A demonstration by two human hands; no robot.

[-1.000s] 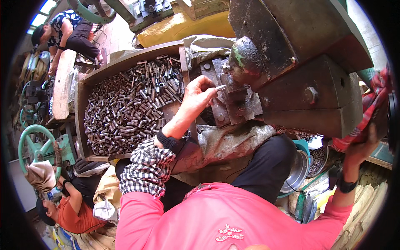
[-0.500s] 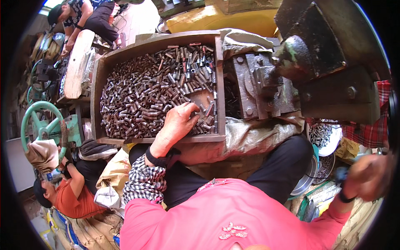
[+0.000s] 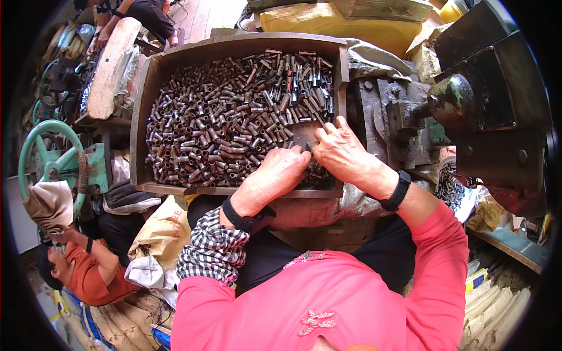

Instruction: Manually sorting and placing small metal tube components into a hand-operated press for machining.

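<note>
Down in the near right corner of the wooden tray [image 3: 140, 117], both hands work the heap of small metal tubes [image 3: 228, 123]. The left hand [image 3: 280, 172] lies palm down with fingers curled into the tubes, seemingly gathering some, though its grip is hidden. The right hand [image 3: 342, 152] pinches one tube between thumb and fingertips. The step looks like picking pieces from the pile; the next move likely calls for carrying one to the dark iron press [image 3: 468, 111] just to the right. Both forearms reach forward, wrists bent down.
</note>
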